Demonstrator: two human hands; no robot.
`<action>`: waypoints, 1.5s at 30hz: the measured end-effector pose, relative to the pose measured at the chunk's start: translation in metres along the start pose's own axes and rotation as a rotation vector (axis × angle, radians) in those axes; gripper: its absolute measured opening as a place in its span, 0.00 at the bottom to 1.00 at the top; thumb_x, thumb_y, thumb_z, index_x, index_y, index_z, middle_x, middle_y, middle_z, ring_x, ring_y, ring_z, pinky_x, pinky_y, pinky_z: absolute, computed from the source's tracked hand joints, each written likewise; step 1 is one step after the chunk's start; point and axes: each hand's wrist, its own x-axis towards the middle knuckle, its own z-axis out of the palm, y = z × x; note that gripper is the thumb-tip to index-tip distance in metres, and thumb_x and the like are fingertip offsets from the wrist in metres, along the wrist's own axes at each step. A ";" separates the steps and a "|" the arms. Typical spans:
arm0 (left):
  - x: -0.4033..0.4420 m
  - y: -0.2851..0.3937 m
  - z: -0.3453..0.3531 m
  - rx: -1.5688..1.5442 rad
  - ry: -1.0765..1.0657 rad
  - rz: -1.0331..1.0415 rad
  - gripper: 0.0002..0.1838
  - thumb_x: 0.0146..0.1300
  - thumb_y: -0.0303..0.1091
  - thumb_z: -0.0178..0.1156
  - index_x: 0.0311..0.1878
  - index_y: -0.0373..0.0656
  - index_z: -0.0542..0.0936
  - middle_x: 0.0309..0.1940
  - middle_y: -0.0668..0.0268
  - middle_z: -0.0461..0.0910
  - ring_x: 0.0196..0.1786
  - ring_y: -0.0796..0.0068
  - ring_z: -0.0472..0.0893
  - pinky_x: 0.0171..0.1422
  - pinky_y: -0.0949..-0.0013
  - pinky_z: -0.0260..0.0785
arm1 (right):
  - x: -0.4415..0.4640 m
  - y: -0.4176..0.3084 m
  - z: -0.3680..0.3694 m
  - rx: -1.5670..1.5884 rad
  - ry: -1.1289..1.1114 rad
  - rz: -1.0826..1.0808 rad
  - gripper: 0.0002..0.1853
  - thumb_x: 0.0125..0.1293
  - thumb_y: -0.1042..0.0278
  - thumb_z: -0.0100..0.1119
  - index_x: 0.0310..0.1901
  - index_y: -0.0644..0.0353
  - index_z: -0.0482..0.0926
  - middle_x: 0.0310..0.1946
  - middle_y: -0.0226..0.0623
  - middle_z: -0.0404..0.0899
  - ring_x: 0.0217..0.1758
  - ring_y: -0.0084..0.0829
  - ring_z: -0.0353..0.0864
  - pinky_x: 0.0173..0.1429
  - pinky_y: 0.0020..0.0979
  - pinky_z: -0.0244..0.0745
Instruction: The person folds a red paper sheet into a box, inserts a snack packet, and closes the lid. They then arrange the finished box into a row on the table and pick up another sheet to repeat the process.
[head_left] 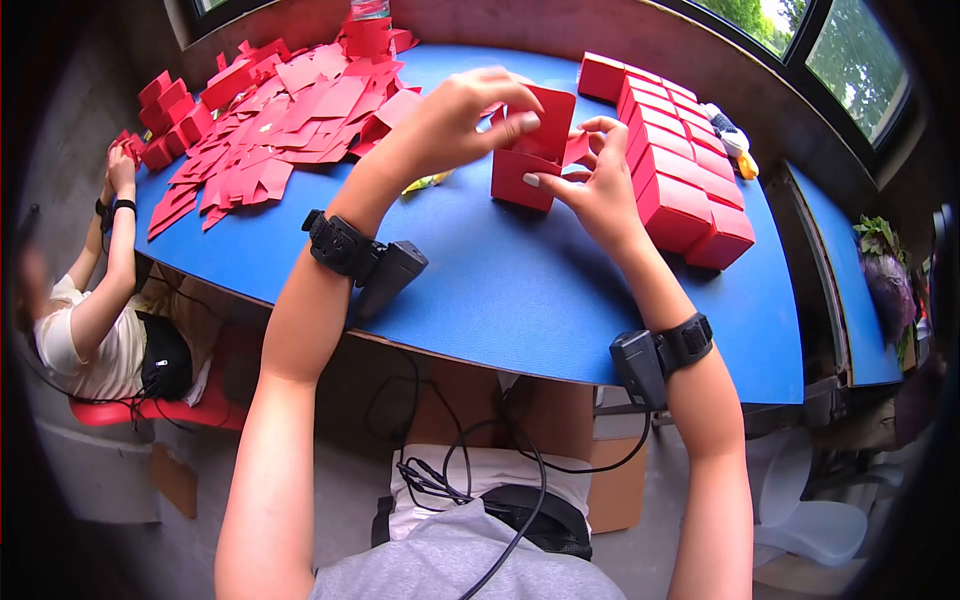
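A small red cardboard box (522, 180) stands above the blue table, its top open and a tall flap (556, 112) raised at the back. My right hand (604, 185) grips the box from the right, thumb on the front wall and fingers bent behind a side flap. Over the open top is my left hand (470, 112), its fingers curved and its thumb apart from the index finger. These fingertips are in front of the raised flap; whether they touch it I cannot tell. Both my wrists wear black straps with small devices.
Finished-looking red boxes (680, 160) form rows on the right. Flat red card pieces (290, 125) lie heaped at the left on the blue table (480, 290). Another person (100, 300) sits at far left, hands on red boxes (168, 115). Cables (460, 460) hang over my lap.
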 end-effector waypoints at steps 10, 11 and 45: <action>-0.011 -0.021 0.005 -0.508 -0.201 -0.501 0.25 0.58 0.38 0.66 0.54 0.37 0.70 0.38 0.57 0.77 0.27 0.76 0.81 0.32 0.70 0.76 | -0.001 0.012 0.000 -0.015 -0.074 -0.031 0.24 0.51 0.67 0.71 0.48 0.61 0.72 0.45 0.41 0.75 0.48 0.34 0.78 0.48 0.34 0.76; -0.011 -0.021 0.010 -0.487 -0.191 -0.520 0.28 0.58 0.39 0.66 0.57 0.39 0.67 0.40 0.58 0.75 0.29 0.79 0.79 0.31 0.74 0.73 | -0.001 0.013 0.000 -0.072 -0.103 -0.059 0.20 0.51 0.67 0.70 0.46 0.60 0.74 0.44 0.40 0.76 0.48 0.34 0.78 0.48 0.35 0.75; -0.017 -0.050 0.008 -0.045 0.043 -0.423 0.14 0.63 0.34 0.57 0.51 0.41 0.76 0.38 0.56 0.83 0.37 0.64 0.84 0.43 0.67 0.76 | -0.002 -0.007 -0.003 -0.133 0.015 0.023 0.45 0.47 0.62 0.75 0.60 0.54 0.51 0.55 0.50 0.64 0.50 0.40 0.78 0.45 0.34 0.81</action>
